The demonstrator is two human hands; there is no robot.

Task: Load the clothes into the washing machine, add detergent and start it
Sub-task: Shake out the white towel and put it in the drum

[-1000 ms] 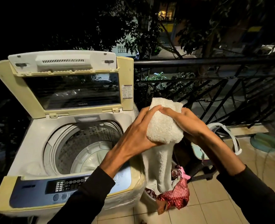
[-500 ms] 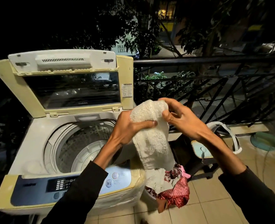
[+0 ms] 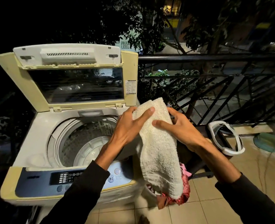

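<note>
On the left stands the washing machine [image 3: 41,143] with its lid [image 3: 72,76] up and its drum [image 3: 85,143] open. The left hand [image 3: 130,125] holds the top of a white towel [image 3: 157,143] just right of the drum. The right hand [image 3: 180,128] holds the towel's other side. The towel hangs down over red clothes [image 3: 184,191] near the floor [image 3: 206,199]. A black railing [image 3: 214,57] runs far right.

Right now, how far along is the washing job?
Done: the washing machine's lid is up. The drum shows no clothes. In hand: both the left hand and right hand hold a white towel beside the opening. Left: load it and the red clothes below, add detergent, press start.
</note>
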